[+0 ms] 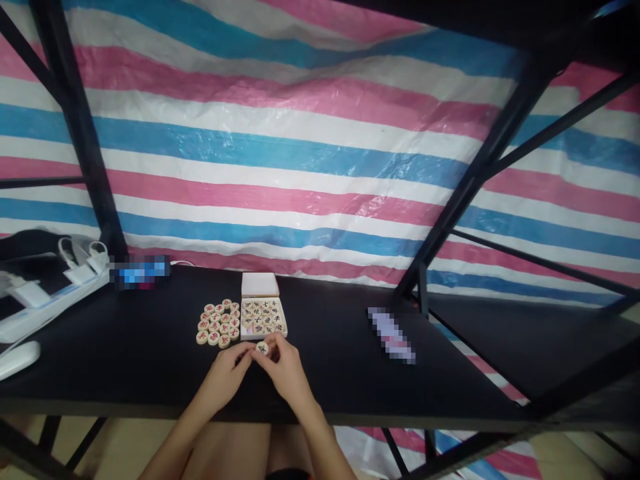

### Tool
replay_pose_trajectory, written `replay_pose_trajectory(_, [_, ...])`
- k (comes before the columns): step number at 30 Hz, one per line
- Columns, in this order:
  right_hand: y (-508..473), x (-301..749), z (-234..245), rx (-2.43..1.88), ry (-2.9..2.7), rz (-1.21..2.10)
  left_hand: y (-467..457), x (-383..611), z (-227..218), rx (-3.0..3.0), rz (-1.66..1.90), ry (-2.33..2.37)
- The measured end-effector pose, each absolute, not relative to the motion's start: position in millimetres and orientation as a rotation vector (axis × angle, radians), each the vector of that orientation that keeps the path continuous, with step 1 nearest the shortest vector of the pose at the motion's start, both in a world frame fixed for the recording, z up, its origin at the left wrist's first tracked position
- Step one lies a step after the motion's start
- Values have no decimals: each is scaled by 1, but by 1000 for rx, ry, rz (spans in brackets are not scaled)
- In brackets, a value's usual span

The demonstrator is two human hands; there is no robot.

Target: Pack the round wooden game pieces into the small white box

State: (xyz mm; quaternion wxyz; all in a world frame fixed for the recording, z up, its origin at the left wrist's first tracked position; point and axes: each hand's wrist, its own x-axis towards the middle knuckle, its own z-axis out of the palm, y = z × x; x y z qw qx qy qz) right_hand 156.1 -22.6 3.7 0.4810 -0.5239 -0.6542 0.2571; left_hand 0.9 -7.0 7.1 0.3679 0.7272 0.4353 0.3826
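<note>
A round wooden xiangqi piece [262,348] with a black character is held just in front of an open white box [264,337]. My right hand [284,368] pinches it between thumb and fingers. From the other side, the closed fingers of my left hand [231,371] meet the same piece. Inside the box lie several pieces with black characters [257,312], set in rows, with a bare spot at the front left corner. The box's lid [259,285] is folded back behind it. Left of the box, pieces with red characters [215,327] lie face up in a cluster on the table.
The black table [340,373] backs onto a striped plastic sheet [280,147]. A white power strip [55,307] with chargers and a white mouse-like object [20,360] are at the left. Blurred items [143,272] [391,335] lie at both sides. Dark metal posts [460,180] frame the table.
</note>
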Motion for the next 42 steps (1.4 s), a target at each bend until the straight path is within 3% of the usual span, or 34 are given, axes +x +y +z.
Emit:
replay_pose_trajectory(17, [-25,158,3,-1206,-1461,863,-7,3,9,1720,979,996])
replay_pose_trajectory(42, [-27,160,-1,-1223,-1534,829,-4,4,4,1720,1007,1018])
